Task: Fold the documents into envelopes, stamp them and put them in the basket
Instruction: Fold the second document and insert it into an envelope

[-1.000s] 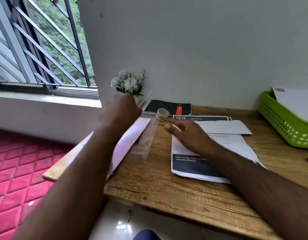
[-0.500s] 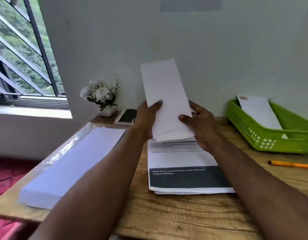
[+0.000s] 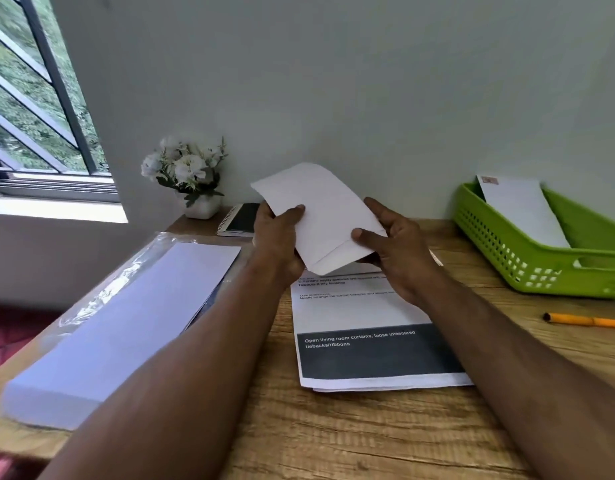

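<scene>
Envelope [image 3: 320,216] tilted down from upright, held above documents [image 3: 365,327]. L hand [image 3: 276,237] & R hand [image 3: 392,251] pinching edges, thumbs on top. Flap end nearest, opening likely next. Basket [image 3: 527,268] far right.

- White paper envelope [image 3: 325,216] held above wooden desk [image 3: 368,438], between left hand [image 3: 276,237] and right hand [image 3: 396,251].
- Printed white document stack [image 3: 368,341] on desk, below hands.
- Clear-wrapped white envelope pack [image 3: 126,323] left of it.
- Green perforated plastic basket [image 3: 527,258] right, 1 stamped white envelope [image 3: 520,209] inside.
- Orange pencil [image 3: 586,320] before basket.
- White potted flowers [image 3: 188,174] behind pack.
</scene>
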Demonstrator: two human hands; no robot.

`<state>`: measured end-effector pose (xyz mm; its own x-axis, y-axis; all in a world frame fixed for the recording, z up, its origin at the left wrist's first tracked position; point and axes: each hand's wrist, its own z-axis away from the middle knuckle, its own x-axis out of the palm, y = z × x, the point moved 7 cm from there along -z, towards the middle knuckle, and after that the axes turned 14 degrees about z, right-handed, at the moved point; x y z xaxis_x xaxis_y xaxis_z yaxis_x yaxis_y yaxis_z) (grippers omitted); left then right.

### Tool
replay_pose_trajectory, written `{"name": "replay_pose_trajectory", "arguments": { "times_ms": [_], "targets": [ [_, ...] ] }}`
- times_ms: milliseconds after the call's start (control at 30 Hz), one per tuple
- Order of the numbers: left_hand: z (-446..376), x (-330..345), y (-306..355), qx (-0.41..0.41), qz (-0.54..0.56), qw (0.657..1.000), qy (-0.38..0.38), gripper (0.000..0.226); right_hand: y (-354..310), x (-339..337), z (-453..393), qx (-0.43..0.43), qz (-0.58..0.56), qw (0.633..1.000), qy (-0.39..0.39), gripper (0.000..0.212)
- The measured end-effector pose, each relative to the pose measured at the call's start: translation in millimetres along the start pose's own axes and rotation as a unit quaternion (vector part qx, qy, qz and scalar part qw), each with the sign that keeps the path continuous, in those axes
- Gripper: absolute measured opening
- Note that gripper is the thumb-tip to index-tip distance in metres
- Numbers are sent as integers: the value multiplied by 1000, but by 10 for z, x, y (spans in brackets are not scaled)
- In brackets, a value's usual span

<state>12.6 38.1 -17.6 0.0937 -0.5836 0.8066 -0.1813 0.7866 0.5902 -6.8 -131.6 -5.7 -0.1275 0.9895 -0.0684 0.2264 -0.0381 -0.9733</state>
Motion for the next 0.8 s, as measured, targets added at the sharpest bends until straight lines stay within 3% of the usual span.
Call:
{"name": "replay_pose_trajectory", "arguments": {
  "times_ms": [200, 333, 433, 567, 667, 733, 800],
  "targets": [
    [-9, -36, 79, 39, 2, 999, 26, 49, 22, 103, 25, 18, -28, 999, -41, 86],
    [32, 4, 50, 33, 4, 999, 13, 53, -28, 78, 73, 14, -37, 999, 10, 47],
    [109, 100, -16, -41, 51, 997, -43, 48, -42, 111, 96, 18, -35, 999, -4, 35],
    [123, 214, 56, -90, 136, 971, -174, 75, 51, 210, 89, 72, -27, 995, -62, 34],
    [134, 229, 79, -88, 122, 973, -172, 88, 103, 279, 129, 124, -34, 987, -100, 33],
    [131, 220, 59, -93, 124, 977, -149, 105, 111, 274, 141, 124, 6, 989, -79, 30],
    [138, 216, 50, -97, 144, 975, -141, 117, 70, 181, 122, 74, 127, 989, 8, 35]
  ]
}}
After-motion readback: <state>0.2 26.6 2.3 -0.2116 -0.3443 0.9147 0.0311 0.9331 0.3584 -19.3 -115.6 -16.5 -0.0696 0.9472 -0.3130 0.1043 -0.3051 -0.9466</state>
